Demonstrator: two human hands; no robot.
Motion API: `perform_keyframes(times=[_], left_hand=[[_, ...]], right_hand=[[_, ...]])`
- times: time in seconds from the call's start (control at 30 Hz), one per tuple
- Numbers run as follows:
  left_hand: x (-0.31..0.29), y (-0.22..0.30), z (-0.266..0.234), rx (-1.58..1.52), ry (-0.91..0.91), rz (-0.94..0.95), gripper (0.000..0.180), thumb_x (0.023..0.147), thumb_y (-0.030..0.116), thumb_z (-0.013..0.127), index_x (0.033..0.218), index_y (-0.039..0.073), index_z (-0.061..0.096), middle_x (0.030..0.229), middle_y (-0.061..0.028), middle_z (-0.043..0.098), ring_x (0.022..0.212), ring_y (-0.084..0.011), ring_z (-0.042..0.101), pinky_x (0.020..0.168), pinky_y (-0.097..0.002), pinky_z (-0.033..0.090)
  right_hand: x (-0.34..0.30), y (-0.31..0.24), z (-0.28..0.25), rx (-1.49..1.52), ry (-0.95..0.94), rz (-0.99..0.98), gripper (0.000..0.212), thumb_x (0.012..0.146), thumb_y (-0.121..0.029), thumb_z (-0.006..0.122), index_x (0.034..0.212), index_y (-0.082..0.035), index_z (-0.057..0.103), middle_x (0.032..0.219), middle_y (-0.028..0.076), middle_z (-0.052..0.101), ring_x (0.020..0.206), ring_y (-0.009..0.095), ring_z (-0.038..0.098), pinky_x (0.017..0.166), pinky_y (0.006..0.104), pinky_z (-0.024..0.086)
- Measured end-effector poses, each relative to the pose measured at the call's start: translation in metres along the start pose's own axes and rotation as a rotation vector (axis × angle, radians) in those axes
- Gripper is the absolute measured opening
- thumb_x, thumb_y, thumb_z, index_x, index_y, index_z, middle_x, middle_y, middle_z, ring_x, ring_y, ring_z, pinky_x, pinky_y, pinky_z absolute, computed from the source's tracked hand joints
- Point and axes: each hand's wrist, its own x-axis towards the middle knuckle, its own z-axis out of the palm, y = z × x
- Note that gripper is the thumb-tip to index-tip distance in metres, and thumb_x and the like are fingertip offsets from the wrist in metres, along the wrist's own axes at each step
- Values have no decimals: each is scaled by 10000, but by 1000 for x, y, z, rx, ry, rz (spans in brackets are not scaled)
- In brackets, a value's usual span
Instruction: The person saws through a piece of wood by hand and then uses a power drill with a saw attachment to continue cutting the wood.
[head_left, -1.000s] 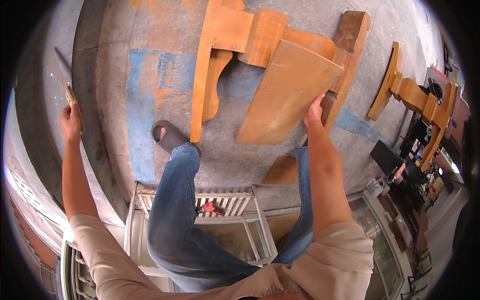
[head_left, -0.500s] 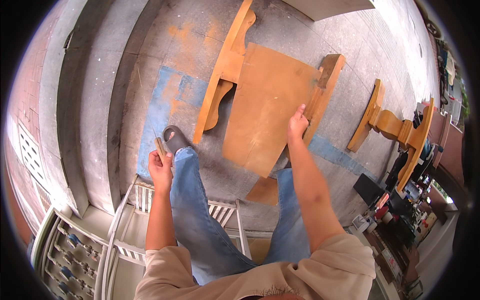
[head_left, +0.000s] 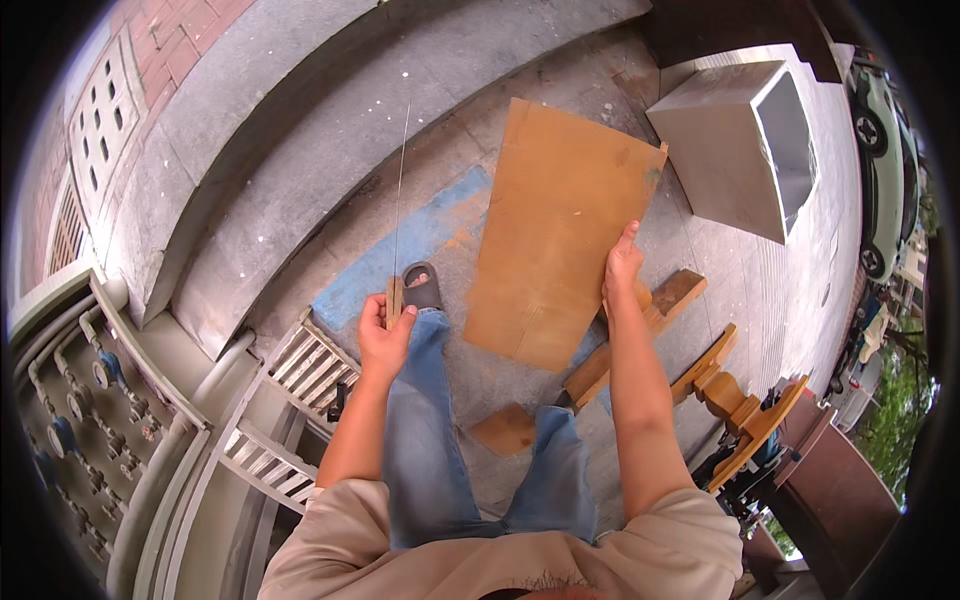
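Your right hand (head_left: 622, 268) grips the board (head_left: 560, 240) along its right edge, thumb lying on the upper face; the other fingers are hidden beneath, so you can't tell how they are spread. Your left hand (head_left: 385, 335) is closed around the wooden handle of a tool (head_left: 394, 300), its long thin blade pointing away from you, near the board's left edge but apart from it.

The board slants over the paving (head_left: 740, 280), between the edge along the stone step (head_left: 300, 210) and the open grey box (head_left: 715, 150). Whether its underside rests on the wooden beam (head_left: 681, 294) below, you can't tell. A small wood piece (head_left: 505, 430) lies on the paving between your legs, nearer you than the board.

The step in hand looks to be steadying and angling the board, the blade kept clear. Any next move calls for a firm right grip, the board properly supported, and the blade well away from your sandal (head_left: 422, 290).
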Motion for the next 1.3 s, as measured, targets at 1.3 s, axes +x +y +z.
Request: perform_keyframes(times=[1.3], left_hand=[[-30, -73, 28, 292, -293, -58, 242, 984, 205, 726, 1115, 17, 649, 810, -57, 672, 722, -125, 620, 658, -317, 505]], right_hand=[[-7, 153, 55, -580, 185, 376, 937, 996, -777, 408, 1037, 94, 753, 1129, 297, 737, 1109, 458, 691, 992, 522, 529]])
